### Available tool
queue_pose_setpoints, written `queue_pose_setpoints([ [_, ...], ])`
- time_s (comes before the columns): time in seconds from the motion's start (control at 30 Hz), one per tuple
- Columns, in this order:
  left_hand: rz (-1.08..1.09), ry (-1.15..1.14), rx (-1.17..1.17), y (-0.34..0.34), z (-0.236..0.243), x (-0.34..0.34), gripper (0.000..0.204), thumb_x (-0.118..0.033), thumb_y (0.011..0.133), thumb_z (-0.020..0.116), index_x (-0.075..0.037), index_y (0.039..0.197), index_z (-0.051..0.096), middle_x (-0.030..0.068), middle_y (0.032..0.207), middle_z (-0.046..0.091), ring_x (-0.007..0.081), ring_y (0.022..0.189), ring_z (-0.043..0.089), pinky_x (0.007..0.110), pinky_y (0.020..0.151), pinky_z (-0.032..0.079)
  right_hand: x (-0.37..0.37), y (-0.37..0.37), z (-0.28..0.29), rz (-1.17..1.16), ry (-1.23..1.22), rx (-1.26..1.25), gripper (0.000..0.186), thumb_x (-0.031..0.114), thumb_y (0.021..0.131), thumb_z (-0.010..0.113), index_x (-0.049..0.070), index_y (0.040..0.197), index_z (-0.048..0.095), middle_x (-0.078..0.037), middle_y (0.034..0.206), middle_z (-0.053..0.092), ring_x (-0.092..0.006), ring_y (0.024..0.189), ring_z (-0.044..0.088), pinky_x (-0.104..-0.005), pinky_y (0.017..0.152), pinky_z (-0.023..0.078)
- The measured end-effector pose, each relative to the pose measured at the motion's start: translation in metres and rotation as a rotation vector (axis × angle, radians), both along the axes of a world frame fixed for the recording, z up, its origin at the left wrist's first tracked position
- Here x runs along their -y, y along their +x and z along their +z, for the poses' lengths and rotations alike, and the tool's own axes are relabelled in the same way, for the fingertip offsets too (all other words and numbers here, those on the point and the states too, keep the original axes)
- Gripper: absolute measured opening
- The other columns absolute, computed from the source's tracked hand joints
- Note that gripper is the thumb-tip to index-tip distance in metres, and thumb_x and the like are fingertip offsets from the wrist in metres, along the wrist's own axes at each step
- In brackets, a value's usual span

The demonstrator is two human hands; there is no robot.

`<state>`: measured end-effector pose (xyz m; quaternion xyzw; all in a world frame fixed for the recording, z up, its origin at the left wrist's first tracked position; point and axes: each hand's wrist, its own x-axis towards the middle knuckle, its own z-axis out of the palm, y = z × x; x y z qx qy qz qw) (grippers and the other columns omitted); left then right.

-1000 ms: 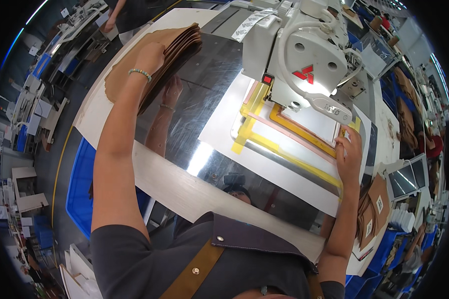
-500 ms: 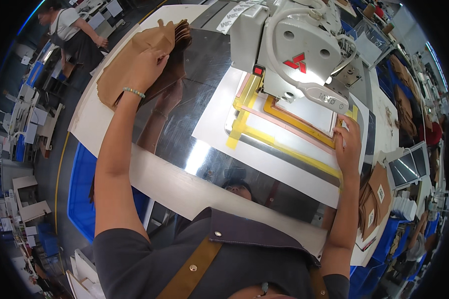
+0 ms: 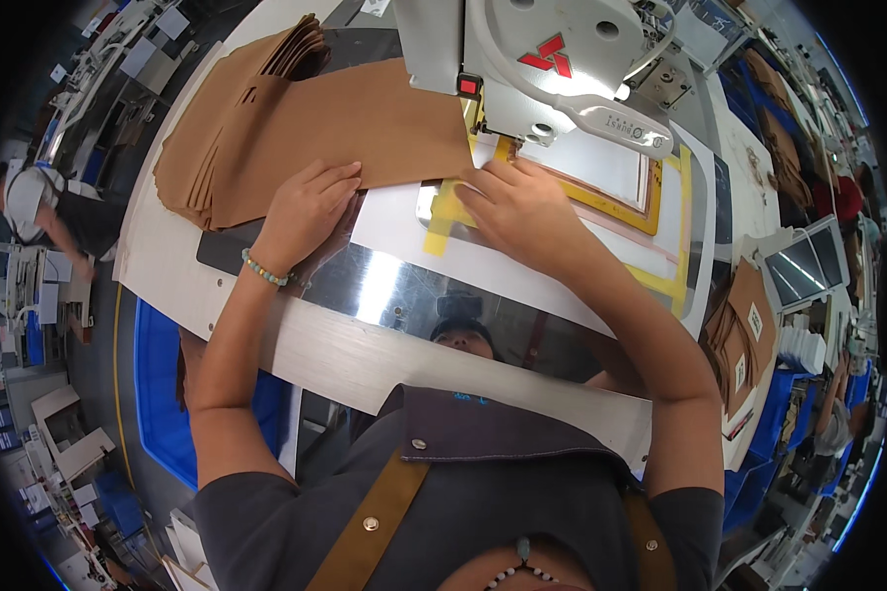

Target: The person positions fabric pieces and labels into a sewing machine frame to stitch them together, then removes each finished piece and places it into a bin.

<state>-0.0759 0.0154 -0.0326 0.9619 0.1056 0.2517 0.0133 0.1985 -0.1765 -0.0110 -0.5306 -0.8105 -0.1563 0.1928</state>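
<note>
A flat brown panel (image 3: 384,118), like leather or stiff cloth, stretches from the brown stack (image 3: 237,128) at left toward the sewing machine head (image 3: 537,84). My left hand (image 3: 313,209), a beaded bracelet on its wrist, has its fingers closed at the panel's near edge. At the panel's right corner, my right hand (image 3: 515,207) pinches with its thumb and fingers. Just beyond the right hand lies a yellow-edged clamp frame (image 3: 606,203) on a white sheet fixed with yellow tape (image 3: 446,219). The right fingertips partly cover the panel's corner.
The white machine, with a lamp arm (image 3: 616,126), overhangs the work area. A shiny metal plate (image 3: 350,305) borders the pale table edge (image 3: 335,360). Below left sits a blue bin (image 3: 168,394). More brown pieces (image 3: 744,335) and a small screen (image 3: 808,258) stand at right.
A brown panel now spans from the stack toward the machine. My left hand has come down and right off the stack; my right hand has moved left from the frame to the panel's corner.
</note>
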Motion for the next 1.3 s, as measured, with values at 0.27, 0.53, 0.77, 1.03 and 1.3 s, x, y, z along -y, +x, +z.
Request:
queue_pose_setpoints([
  [0.27,0.164,0.088,-0.074,-0.055,0.003,0.001,0.023,-0.003,0.087,0.071,0.001,0.109,0.075,0.0117,0.12,0.076,0.0296,0.105,0.072,0.039,0.09,0.06,-0.042,-0.012,-0.024,-0.082,0.094,0.173,0.01,0.011,0.083,0.072,0.009,0.092,0.07,-0.001,0.093,0.062,-0.0183,0.096,0.064,-0.0318,0.078,0.052],
  [0.53,0.38,0.199,-0.234,-0.123,-0.002,-0.028,0.025,0.001,0.094,0.065,0.001,0.117,0.073,0.012,0.117,0.074,0.0319,0.105,0.071,0.04,0.091,0.058,-0.027,-0.003,-0.019,-0.102,0.119,0.177,0.01,0.012,0.079,0.073,0.011,0.085,0.065,-0.001,0.088,0.06,-0.0173,0.092,0.063,-0.0313,0.075,0.05],
  [0.77,0.291,0.217,-0.188,-0.07,-0.002,-0.045,0.028,0.002,0.088,0.066,0.001,0.115,0.073,0.0118,0.11,0.071,0.0311,0.103,0.071,0.04,0.087,0.059,0.009,0.026,-0.018,-0.121,0.153,0.141,0.011,0.012,0.078,0.072,0.01,0.085,0.064,-0.001,0.088,0.062,-0.018,0.091,0.063,-0.0306,0.077,0.051],
  [1.03,0.062,0.192,-0.092,0.012,-0.006,-0.05,0.033,0.0,0.087,0.067,0.002,0.119,0.072,0.0119,0.111,0.069,0.0305,0.104,0.07,0.039,0.087,0.059,0.077,0.072,-0.009,-0.18,-0.008,0.178,0.01,0.01,0.08,0.071,0.006,0.088,0.067,-0.005,0.093,0.064,-0.021,0.095,0.064,-0.0319,0.077,0.053],
  [1.3,-0.338,0.32,-0.087,0.12,-0.005,-0.01,0.04,-0.002,0.085,0.068,0.002,0.124,0.07,0.01,0.11,0.066,0.0282,0.106,0.067,0.038,0.091,0.057,0.175,0.135,0.004,-0.444,-0.135,0.279,0.01,0.005,0.079,0.072,0.004,0.088,0.07,-0.006,0.097,0.066,-0.0234,0.095,0.065,-0.0357,0.079,0.054],
])
